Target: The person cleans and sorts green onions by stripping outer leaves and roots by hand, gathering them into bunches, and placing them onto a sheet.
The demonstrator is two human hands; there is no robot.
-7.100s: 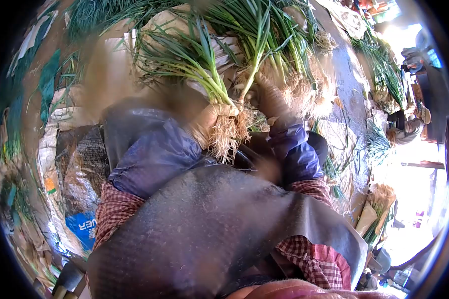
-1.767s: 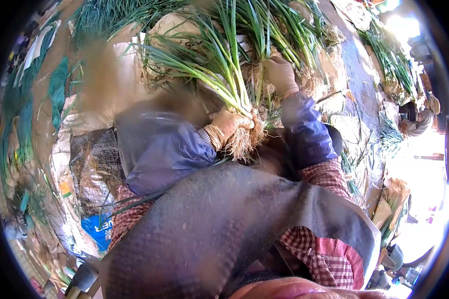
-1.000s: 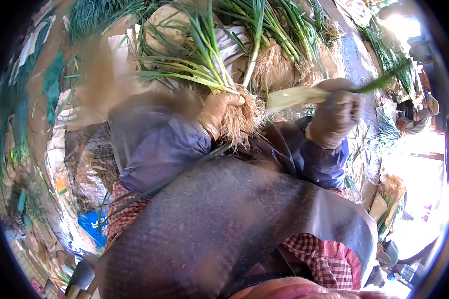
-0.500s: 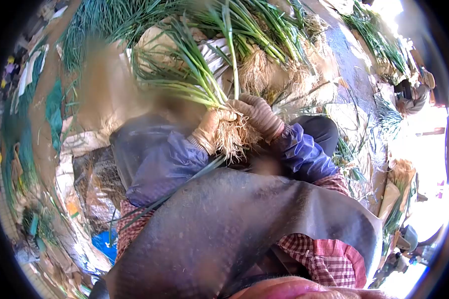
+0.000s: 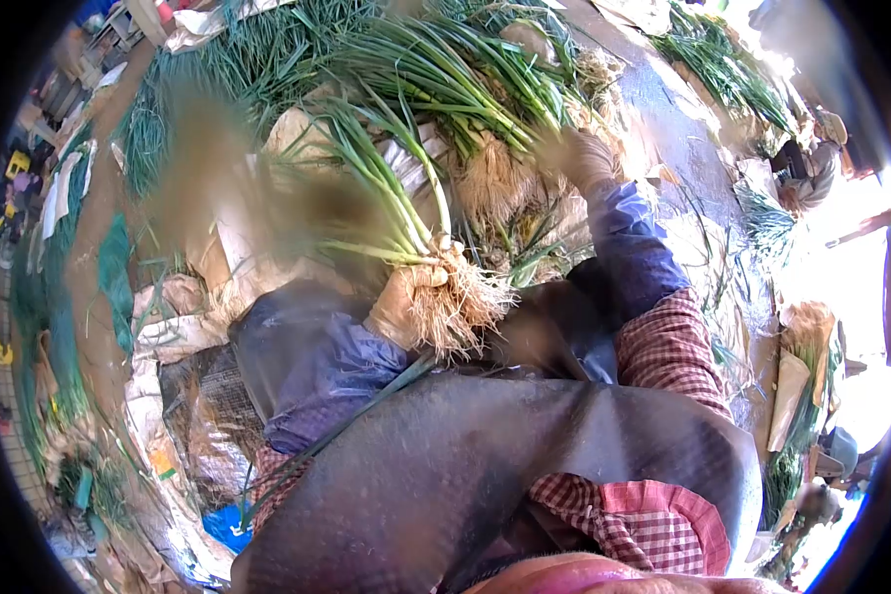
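My gloved left hand [image 5: 404,302] is closed around a bunch of green onions [image 5: 421,233]. Their pale, stringy roots [image 5: 465,302] hang out on the right side of the fist, and the green leaves point up and left. Farther out, my gloved right hand [image 5: 582,160] is at the right edge of a pile of green onions [image 5: 465,84]. Its fingers are blurred among the stalks, so I cannot make out whether they grip any. Root ends in the pile [image 5: 495,173] face toward me.
A dark apron [image 5: 485,455] covers my lap, and a long loose leaf [image 5: 366,406] lies across its left edge. More green onions [image 5: 723,69] lie at the upper right. A wrapped bundle [image 5: 802,371] stands on the right. Blue plastic [image 5: 228,528] is at lower left.
My right hand has left the bunch and moved up and right to the pile. The stalk that stood upright at that hand now leans with the bunch in my left hand.
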